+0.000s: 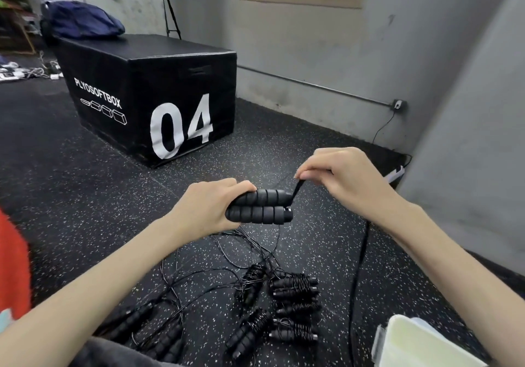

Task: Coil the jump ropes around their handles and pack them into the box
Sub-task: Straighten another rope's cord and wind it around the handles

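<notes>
My left hand [208, 206] grips a pair of black foam jump-rope handles [261, 207], held side by side and lying level above the floor. My right hand [338, 177] pinches the black rope [298, 189] just where it leaves the handles' right end; the rope then hangs down past my right forearm [359, 267]. On the floor below lie several coiled jump ropes [294, 290] and loose ones with tangled cords [159, 329]. A pale plastic box [417, 344] sits at the bottom right.
A black plyo box marked 04 [147, 93] stands ahead on the speckled rubber floor, with a blue bag [82, 19] on top. Grey walls close in on the right. Cables and chargers [28, 72] lie at the far left. Something red [12, 267] shows at the left edge.
</notes>
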